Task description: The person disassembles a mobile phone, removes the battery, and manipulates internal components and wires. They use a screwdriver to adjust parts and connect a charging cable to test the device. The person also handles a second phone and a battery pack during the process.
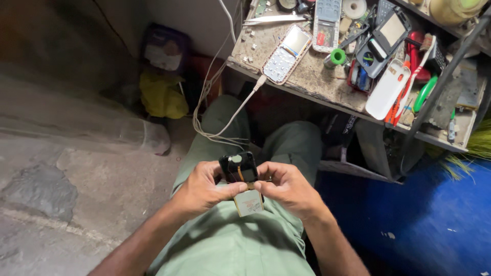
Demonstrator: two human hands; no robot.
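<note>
Over my lap, both hands hold a small opened mobile phone (239, 167), its black back facing up with inner parts showing. My left hand (207, 186) grips its left side, thumb lying across the lower part. My right hand (286, 188) grips the right side. A pale rectangular battery (249, 202) sits at the phone's lower end between my two thumbs. I wear green trousers and a green shirt.
A worn workbench (312, 76) stands ahead, holding a white keypad phone (286, 53), other phone bodies, a white cover (387, 89), screwdrivers and tools. White cables (215, 102) hang from its edge. A yellow bag (161, 94) lies on the concrete floor at left; a blue surface (434, 220) is at right.
</note>
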